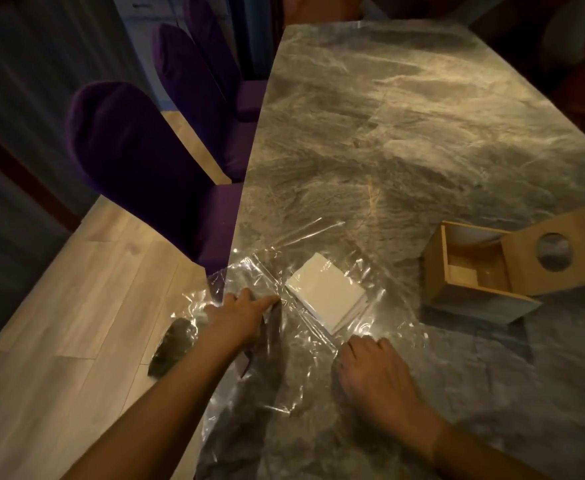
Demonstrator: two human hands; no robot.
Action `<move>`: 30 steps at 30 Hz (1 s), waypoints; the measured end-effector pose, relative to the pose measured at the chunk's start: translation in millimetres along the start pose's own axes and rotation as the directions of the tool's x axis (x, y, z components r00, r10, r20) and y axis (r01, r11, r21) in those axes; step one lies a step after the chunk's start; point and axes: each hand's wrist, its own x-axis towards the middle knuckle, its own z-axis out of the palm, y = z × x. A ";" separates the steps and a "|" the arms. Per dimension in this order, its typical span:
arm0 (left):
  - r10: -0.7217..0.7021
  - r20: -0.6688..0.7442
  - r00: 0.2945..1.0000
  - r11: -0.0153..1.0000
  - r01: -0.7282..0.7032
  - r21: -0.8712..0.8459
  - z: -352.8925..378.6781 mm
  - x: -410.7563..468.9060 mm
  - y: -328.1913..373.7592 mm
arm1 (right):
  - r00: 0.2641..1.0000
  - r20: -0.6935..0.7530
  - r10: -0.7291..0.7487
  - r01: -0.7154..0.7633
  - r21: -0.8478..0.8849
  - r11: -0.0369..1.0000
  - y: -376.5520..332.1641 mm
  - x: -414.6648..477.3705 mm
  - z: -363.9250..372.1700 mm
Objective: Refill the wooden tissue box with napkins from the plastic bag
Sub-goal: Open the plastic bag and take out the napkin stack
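Nearest, the right hand (370, 368) lies knuckles-up with fingers curled at the near edge of the plastic bag (294, 358); whether it pinches the film I cannot tell. Left of it, the left hand (239, 317) presses flat, fingers straight. The step looks like opening the bag; next, reach inside for the napkins (325, 292), a neat white stack in its middle. Farther right stands the wooden tissue box (474, 303), open and empty.

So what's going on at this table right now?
A person has both hands on a clear plastic bag lying on the marble table: left hand fingers extended, right hand curled at its edge. The stack of white napkins is inside the bag. The wooden tissue box stands open to the right, unfilled.
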 end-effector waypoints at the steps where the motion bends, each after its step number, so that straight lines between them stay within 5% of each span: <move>1: -0.010 0.000 1.000 1.000 0.010 0.003 0.7 2.9 -0.5 | 1.000 0.008 -0.021 0.021 -0.003 1.000 -5.3 -1.9 0.2; 10: -0.085 -0.095 0.992 0.980 0.066 -0.189 23.3 6.8 8.0 | 0.999 0.000 0.043 -0.042 0.110 0.993 -5.0 10.8 -23.7; 14: -0.006 -0.120 0.993 0.976 -0.021 -0.217 18.9 7.1 0.9 | 0.982 -0.007 0.188 -0.183 0.207 0.961 24.3 24.8 -23.8; 24: 0.189 0.029 0.982 0.976 -0.184 -0.115 2.0 21.1 0.2 | 0.988 0.104 0.110 -0.133 0.251 0.959 32.4 13.5 -10.6; 30: 0.193 -0.360 0.913 0.900 -0.311 -0.307 5.8 12.5 30.9 | 0.986 0.120 0.118 -0.147 0.270 0.952 34.5 12.8 -12.3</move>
